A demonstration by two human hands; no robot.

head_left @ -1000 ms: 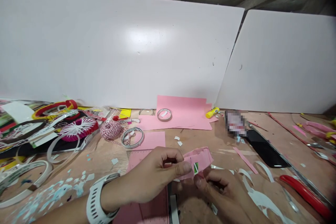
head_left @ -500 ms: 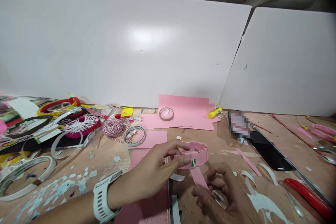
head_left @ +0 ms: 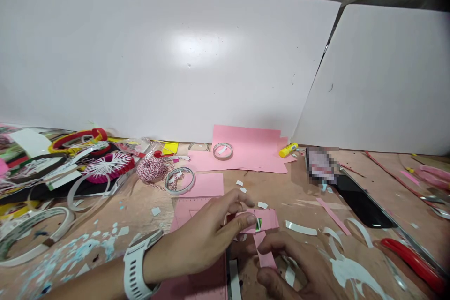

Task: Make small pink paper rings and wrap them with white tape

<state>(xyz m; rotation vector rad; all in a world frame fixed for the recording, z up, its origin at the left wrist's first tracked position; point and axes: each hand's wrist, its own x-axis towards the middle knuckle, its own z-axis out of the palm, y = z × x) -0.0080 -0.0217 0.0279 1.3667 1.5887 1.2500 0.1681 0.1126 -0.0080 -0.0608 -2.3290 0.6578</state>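
Two hands are busy low over the bench (head_left: 140, 211), close to its near edge. The left hand (head_left: 207, 234), with a white watch (head_left: 135, 267) on its wrist, pinches a folded pink paper piece (head_left: 267, 219) between thumb and forefinger, its other fingers loosely spread above it. The piece sits just off the bench surface at the middle of the near edge, and a small green and white scrap (head_left: 259, 224) shows on its front beside the thumb tip. A narrow pink strip (head_left: 266, 257) runs down from the piece toward the right hand (head_left: 298, 267), whose fingers are curled with the strip lying between forefinger and thumb; I cannot tell whether they grip it or only touch it. Under the left forearm lies a pink sheet (head_left: 197, 286). Farther back, more pink paper (head_left: 249, 152) leans at the foot of the white boards (head_left: 168, 56), with a ring of tape (head_left: 222, 150) resting on it and a yellow glue stick (head_left: 288, 150) just beside its right corner. A ball of red and white twine (head_left: 152, 168) and a second tape ring (head_left: 179, 180) sit to the left. To the right lie a black phone (head_left: 358, 201), curled white paper strips (head_left: 300, 228) and a red-handled tool (head_left: 411, 258).
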